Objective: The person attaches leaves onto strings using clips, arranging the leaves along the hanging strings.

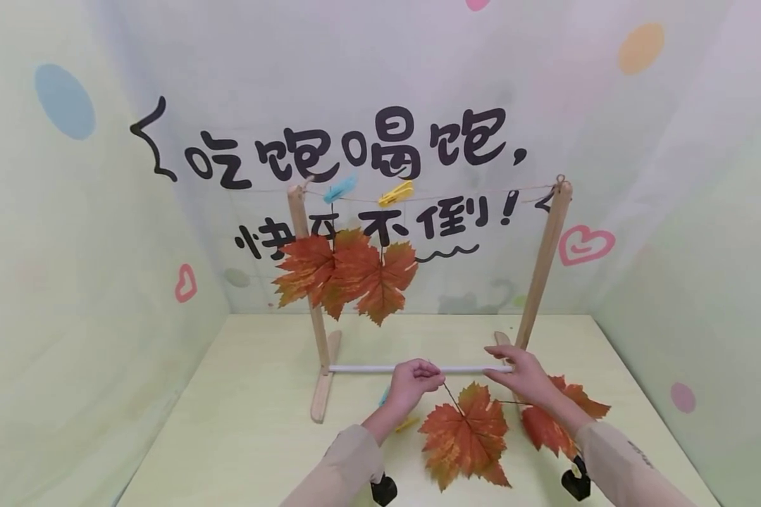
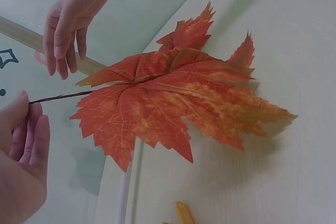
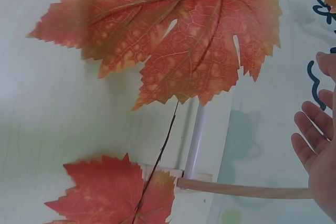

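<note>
My left hand (image 1: pixel 413 386) pinches the thin dark stem of an orange-red artificial leaf (image 1: pixel 466 433), whose blade hangs just above the table. In the left wrist view, the stem runs from the fingertips of the left hand (image 2: pixel 23 150) to the leaf blade (image 2: pixel 173 103). With fingers spread and nothing held, my right hand (image 1: pixel 521 373) hovers in front of the rack's right post. A second loose leaf (image 1: pixel 548 422) lies below the right wrist, partly covered by the forearm. The right wrist view shows the right hand (image 3: pixel 317 145) with fingers extended.
A wooden rack with left post (image 1: pixel 298 211), right post (image 1: pixel 548 260) and white crossbar (image 1: pixel 368 368) stands on the table (image 1: pixel 241 394). From its string, blue (image 1: pixel 340 189) and yellow (image 1: pixel 396 193) clothespins hold two leaves (image 1: pixel 380 282). Another yellow clothespin (image 1: pixel 407 424) lies by the left wrist.
</note>
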Motion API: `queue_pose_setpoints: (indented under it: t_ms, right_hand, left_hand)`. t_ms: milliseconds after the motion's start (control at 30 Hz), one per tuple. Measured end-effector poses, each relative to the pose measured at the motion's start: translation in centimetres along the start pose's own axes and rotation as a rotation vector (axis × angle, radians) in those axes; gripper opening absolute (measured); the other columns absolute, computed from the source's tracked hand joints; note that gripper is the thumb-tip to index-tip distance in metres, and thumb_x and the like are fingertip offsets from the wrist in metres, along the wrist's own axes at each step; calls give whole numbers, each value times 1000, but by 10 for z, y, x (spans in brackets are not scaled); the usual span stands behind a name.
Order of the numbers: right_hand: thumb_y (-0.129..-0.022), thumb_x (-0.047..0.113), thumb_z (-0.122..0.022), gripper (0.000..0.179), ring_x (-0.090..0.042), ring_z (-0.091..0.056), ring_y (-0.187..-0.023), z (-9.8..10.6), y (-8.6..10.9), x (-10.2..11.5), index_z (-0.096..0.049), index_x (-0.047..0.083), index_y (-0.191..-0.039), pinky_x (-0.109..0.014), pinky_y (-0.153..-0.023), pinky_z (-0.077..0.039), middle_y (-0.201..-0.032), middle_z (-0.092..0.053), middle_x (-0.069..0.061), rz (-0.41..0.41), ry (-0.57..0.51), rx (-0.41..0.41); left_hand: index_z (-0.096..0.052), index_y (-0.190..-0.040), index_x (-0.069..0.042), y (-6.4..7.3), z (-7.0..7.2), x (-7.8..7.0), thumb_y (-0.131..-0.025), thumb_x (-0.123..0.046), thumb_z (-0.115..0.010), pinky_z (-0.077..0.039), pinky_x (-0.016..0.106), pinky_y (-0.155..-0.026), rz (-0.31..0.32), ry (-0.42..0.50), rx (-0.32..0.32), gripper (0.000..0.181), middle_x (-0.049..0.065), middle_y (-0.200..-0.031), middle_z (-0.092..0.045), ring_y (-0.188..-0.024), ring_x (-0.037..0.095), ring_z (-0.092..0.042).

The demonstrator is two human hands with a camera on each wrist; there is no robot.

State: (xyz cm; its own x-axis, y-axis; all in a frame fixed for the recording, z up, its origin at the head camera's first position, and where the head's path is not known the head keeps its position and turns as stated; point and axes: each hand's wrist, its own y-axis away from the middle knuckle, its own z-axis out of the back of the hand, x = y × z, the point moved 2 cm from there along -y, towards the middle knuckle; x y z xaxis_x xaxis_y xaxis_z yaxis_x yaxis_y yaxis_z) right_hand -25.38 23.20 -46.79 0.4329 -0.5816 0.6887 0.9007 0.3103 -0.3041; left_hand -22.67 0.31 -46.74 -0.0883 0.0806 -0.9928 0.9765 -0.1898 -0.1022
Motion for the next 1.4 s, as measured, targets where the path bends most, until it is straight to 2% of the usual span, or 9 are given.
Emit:
queue_pose_setpoints:
  t_ms: [133,400,567,700,900,1000,1167,1300,1400]
  right_hand:
    - [-79,20,-71,41,-28,-58,-99,-3,-3,2,-61,1,-114,-49,-84,-46,-108,-64,-12,0,-6,13]
    - [-78,18,-72,40,-31,-58,-97,-9,-8,7,-62,1,-112,-48,-80,-47,-107,-64,-10,55,-15,6]
    - [-78,17,-72,39,-32,-57,-97,-21,-10,11,-62,-1,-111,-51,-81,-46,-107,-64,-13,66,-34,3]
    - [-77,16,-72,39,-31,-58,-93,-34,-8,12,-62,0,-111,-51,-80,-46,-105,-64,-13,36,-34,11]
    - [-77,21,-73,39,-32,-57,-96,-52,-6,17,-63,3,-110,-50,-81,-46,-104,-64,-10,-8,-43,19]
    - [-78,23,-72,41,-31,-57,-97,-61,-5,15,-61,2,-112,-50,-81,-46,-106,-64,-12,-22,-43,51]
    - [-79,25,-71,43,-30,-57,-98,-82,-6,13,-60,0,-112,-49,-81,-47,-108,-63,-15,-8,-36,110]
    - [-77,22,-72,42,-31,-57,-97,-101,-7,14,-60,-1,-111,-48,-80,-47,-108,-63,-15,13,-39,135]
    - [-76,20,-72,45,-32,-57,-98,-118,-4,11,-59,-3,-112,-47,-81,-47,-110,-62,-15,21,-41,152]
  left_hand:
    - [-59,-89,19,-1,9,-5,-79,8,-64,-55,31,-68,-10,-2,3,16,25,-82,-65,-68,11,-64]
    - [-58,-90,19,-3,32,-25,-79,6,-64,-54,29,-69,-9,-2,-34,18,15,-81,-67,-67,6,-62]
    - [-62,-88,15,-13,57,-31,-78,2,-67,-54,25,-67,-29,-47,-61,18,10,-78,-67,-67,7,-62]
    - [-63,-88,12,-23,77,-29,-77,0,-69,-54,25,-66,-43,-75,-85,18,8,-78,-68,-67,6,-62]
    - [-64,-88,9,-32,103,-41,-77,-5,-71,-54,29,-67,-77,-141,-133,19,10,-79,-68,-71,15,-65]
    - [-65,-87,8,-33,110,-48,-76,-4,-71,-55,31,-67,-85,-155,-162,18,10,-79,-68,-72,21,-65]
    - [-63,-89,11,-32,119,-64,-78,-1,-68,-54,27,-67,-89,-128,-167,17,12,-81,-67,-68,11,-63]
    - [-62,-90,10,-34,128,-69,-79,-2,-68,-53,23,-67,-104,-141,-167,17,8,-81,-66,-69,8,-62]
    - [-63,-89,8,-37,133,-69,-79,-3,-69,-53,22,-65,-132,-149,-195,16,3,-78,-66,-69,8,-62]
